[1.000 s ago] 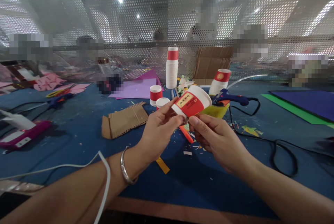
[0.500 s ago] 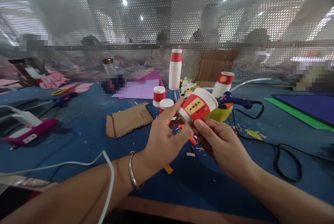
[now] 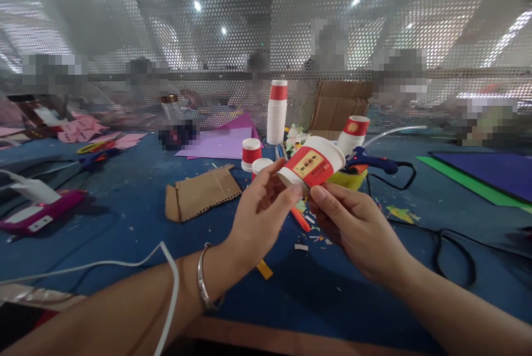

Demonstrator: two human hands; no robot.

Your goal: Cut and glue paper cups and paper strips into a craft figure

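Cup in hand: A red-and-white paper cup (image 3: 316, 163) hangs above the blue counter (image 3: 133, 206) at the centre of the frame, tilted nearly onto its side, its rim toward the right and its base toward the lower left.
Left hand: From my distant seat I see my left hand (image 3: 261, 215) closed lightly about the base end, thumb in front, fingers behind.
Right hand: My right hand (image 3: 357, 223) pinches the cup's lower side between thumb and fingers; whether anything small is caught there too, I cannot tell.
Feel: I judge it very light, its thin wall quick to dent and its printed face a little slick.
Best hold: I would favour the base edge or the rolled rim, likely the stiffest parts, and spare the middle of the wall any squeeze.
Near the rim: A blue glue gun (image 3: 372, 161) rests right of centre, its nozzle appearing just beside the cup; I cannot judge the depth.
Round about: A tall cup stack (image 3: 277, 118) stands at upper centre, a cardboard piece (image 3: 203, 192) lies left of centre, and paper scraps (image 3: 318, 238) litter the foreground.
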